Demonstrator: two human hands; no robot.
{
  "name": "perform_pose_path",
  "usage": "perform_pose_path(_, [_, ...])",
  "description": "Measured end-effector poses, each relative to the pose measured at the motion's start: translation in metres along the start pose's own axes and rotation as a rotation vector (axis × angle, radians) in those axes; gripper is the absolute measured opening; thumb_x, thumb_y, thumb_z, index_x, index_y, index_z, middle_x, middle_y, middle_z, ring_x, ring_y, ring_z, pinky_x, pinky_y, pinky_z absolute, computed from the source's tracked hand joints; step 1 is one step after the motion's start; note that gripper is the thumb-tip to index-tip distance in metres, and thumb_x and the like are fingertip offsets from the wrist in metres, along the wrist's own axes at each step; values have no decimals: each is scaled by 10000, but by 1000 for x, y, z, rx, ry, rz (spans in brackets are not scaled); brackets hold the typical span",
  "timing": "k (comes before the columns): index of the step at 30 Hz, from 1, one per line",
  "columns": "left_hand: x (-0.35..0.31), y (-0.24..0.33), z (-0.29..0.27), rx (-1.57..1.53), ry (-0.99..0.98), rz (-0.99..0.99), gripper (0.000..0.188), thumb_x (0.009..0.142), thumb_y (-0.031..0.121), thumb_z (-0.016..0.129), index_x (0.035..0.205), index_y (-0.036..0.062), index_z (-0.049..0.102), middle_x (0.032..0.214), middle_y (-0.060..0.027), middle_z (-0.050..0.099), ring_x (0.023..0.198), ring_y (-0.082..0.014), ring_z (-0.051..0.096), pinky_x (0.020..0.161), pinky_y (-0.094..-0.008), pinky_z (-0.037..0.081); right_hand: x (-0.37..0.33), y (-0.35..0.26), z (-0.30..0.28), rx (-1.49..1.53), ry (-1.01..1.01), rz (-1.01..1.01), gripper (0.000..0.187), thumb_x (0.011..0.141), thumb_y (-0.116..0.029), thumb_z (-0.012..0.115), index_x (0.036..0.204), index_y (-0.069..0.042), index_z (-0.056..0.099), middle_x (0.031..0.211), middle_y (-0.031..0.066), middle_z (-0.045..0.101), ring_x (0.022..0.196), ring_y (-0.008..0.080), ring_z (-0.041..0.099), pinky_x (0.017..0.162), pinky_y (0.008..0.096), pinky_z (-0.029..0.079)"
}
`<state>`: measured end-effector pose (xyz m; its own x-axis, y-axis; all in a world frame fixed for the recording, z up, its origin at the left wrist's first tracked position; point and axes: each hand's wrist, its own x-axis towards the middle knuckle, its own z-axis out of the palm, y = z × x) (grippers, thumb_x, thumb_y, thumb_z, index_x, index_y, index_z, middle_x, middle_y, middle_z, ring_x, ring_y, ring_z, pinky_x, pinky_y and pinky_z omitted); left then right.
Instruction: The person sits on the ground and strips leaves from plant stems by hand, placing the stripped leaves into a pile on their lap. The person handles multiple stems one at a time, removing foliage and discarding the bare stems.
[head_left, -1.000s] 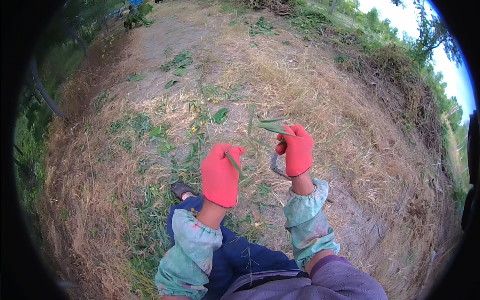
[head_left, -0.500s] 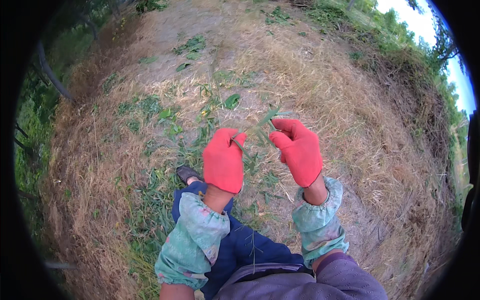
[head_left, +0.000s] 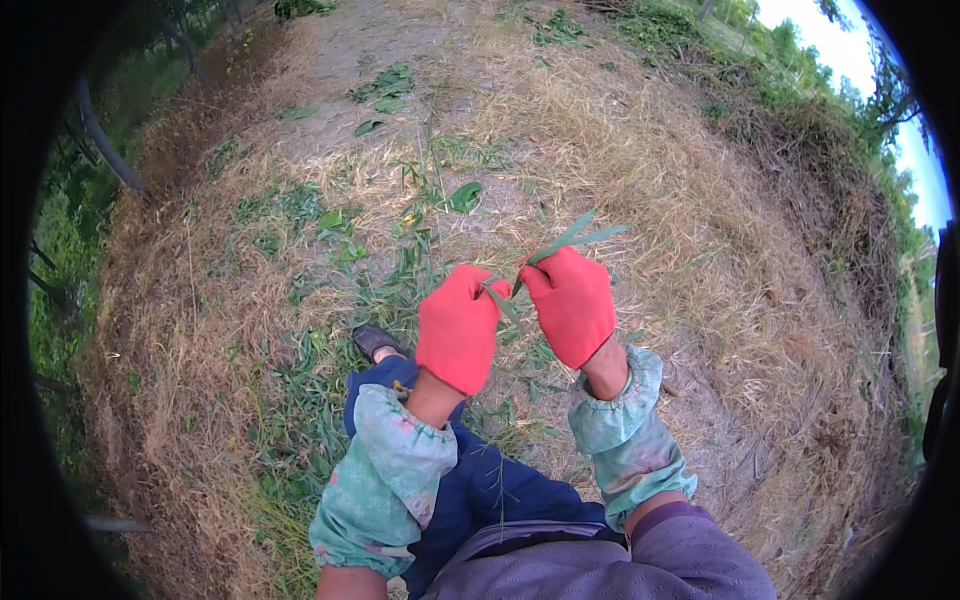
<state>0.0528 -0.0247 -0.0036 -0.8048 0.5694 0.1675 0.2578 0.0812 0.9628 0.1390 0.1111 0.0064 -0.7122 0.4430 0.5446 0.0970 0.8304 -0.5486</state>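
Both hands wear red gloves and meet in front of me with their fingertips almost touching. My right hand [head_left: 572,312] is closed, its thumb and fingers pinching narrow green leaf blades [head_left: 566,241] that point up and to the right. My left hand [head_left: 457,335] is closed too, with a short green blade [head_left: 503,303] sticking out by its thumb. Whether the pieces in the two hands belong to one plant is hidden by the gloves. A thin grass sprig [head_left: 502,480] shows in front of my dark blue trousers [head_left: 520,495].
Dry straw-coloured grass [head_left: 680,240] covers much of the ground. Cut green leaves [head_left: 310,400] lie left of my dark shoe [head_left: 375,341], and a broad leaf [head_left: 465,197] lies ahead. Brush [head_left: 800,130] banks up at the right; a slim trunk [head_left: 105,145] stands at the left.
My right hand has moved left and slightly up, closing the gap to my left hand. The leaf blades in it now fan to the right. My left hand has shifted slightly right.
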Motion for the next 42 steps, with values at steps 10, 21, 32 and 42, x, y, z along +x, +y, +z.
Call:
perform_pose_path(10, [-1, -9, -4, -15, 38, -33, 209, 923, 204, 694, 985, 8, 659, 756, -94, 648, 678, -135, 554, 635, -325, 461, -14, 27, -10, 284, 22, 609, 198, 890, -176, 707, 891, 3, 622, 686, 118, 657, 532, 172, 599, 515, 346, 461])
perform_pose_path(21, [-10, 2, 8, 231, 43, 282, 134, 879, 59, 695, 991, 5, 644, 890, -175, 655, 790, -364, 652, 686, -384, 508, -14, -8, 6, 334, 254, 330, 225, 821, -142, 779, 944, -2, 652, 828, 140, 685, 708, 259, 685, 639, 356, 529])
perform_pose_path(32, [-11, 3, 17, 142, -104, 100, 116, 910, 98, 684, 924, -12, 649, 678, -97, 602, 628, -112, 510, 588, -322, 431, -23, 16, 15, -147, 259, 74, 228, 853, -162, 737, 901, -48, 546, 771, 172, 584, 725, 406, 624, 591, 487, 469])
perform_pose_path(42, [15, -15, 16, 221, -114, 10, 104, 919, 88, 631, 947, -7, 661, 694, -102, 627, 654, -153, 596, 615, -322, 460, -23, 45, -7, -21, 314, 177, 116, 884, -135, 663, 936, -70, 583, 791, 169, 601, 701, 406, 623, 584, 489, 476])
